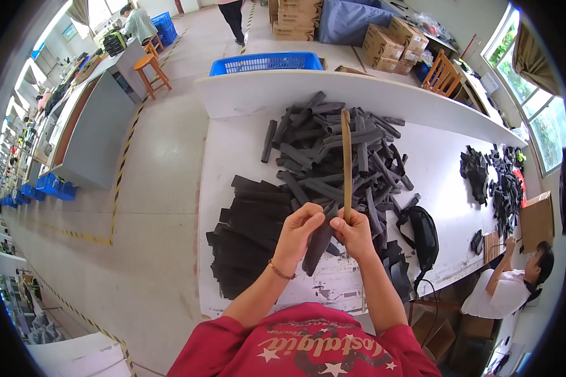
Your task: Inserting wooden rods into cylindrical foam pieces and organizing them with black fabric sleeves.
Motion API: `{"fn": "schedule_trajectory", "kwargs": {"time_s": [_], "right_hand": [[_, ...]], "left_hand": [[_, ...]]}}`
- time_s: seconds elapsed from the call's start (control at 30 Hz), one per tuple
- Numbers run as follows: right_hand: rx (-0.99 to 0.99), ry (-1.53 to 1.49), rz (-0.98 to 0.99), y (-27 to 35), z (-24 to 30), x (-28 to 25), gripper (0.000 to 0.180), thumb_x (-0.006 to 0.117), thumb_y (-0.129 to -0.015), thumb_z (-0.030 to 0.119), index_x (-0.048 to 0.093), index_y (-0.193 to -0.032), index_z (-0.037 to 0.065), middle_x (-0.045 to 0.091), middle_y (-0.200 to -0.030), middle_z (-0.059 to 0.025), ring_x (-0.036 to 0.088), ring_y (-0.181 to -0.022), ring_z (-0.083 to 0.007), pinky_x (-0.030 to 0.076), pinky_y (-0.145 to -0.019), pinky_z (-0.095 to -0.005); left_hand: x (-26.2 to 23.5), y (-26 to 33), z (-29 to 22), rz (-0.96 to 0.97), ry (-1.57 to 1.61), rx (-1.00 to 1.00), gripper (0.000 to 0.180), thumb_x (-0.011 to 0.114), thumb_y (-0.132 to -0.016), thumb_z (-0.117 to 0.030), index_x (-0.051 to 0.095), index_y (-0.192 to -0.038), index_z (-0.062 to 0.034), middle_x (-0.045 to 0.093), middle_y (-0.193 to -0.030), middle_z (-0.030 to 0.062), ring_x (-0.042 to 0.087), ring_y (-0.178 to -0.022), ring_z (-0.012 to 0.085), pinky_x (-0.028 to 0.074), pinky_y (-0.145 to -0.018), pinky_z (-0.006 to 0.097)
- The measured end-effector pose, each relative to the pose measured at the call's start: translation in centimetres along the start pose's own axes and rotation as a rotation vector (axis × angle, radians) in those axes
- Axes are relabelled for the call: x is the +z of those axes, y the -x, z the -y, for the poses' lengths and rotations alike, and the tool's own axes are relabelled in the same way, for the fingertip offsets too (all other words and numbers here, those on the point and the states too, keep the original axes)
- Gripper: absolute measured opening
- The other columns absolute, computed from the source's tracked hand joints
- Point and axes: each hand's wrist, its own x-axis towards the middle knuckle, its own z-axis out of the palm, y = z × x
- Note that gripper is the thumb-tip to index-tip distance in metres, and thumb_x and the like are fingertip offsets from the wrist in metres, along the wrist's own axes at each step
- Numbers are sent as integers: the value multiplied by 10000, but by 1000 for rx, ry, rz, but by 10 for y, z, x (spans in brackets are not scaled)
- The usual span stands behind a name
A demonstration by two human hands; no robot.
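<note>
In front of my chest, my left hand (pixel 300 234) pinches the upper edge of a black fabric tube (pixel 319 246), which hangs down between my hands. My right hand (pixel 354 234) is closed round the lower end of a long, flat wooden stick (pixel 347 157) that points away from me, its far tip slightly curved. The right fingers also come close to the tube's edge; whether they grip it too, I cannot tell. Beyond my hands spreads a loose heap of similar black tubes (pixel 321 135). Left of my left hand lie stacked flat black fabric pieces (pixel 248 235).
The white table (pixel 431 144) has a raised board (pixel 383 94) along its far side, with a blue basket (pixel 264 61) behind it. A black bag (pixel 423 235) lies to the right. Further right, a co-worker (pixel 509 286) sits near more black pieces (pixel 506 179).
</note>
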Motion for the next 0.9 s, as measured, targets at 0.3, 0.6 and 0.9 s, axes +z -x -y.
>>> {"fn": "schedule_trajectory", "kwargs": {"time_s": [0.3,0.6,0.9], "right_hand": [[-67,341,29,-3,-29,-7,218,696,-851,130,532,-750,26,433,-595,62,397,-583,-26,331,-509,-211],[-401,790,-591,-47,-1,-101,249,596,-924,236,560,-1044,21,445,-647,-37,414,-604,-109,367,-555,-271],[-65,773,-231,27,-50,-99,188,551,-927,131,559,-1070,10,492,-698,-32,425,-635,-89,376,-579,-245]], "left_hand": [[-1,1,36,-313,221,-182,236,497,-970,-191,568,-797,-47,588,-733,17,546,-590,100,455,-537,258],[-68,24,47,-157,-1209,87,173,635,-860,-187,641,-780,-33,602,-637,106,574,-527,206,425,-491,302],[-163,-37,38,436,-1830,152,121,713,-689,-150,661,-784,-97,570,-872,46,529,-886,256,465,-804,348]]}}
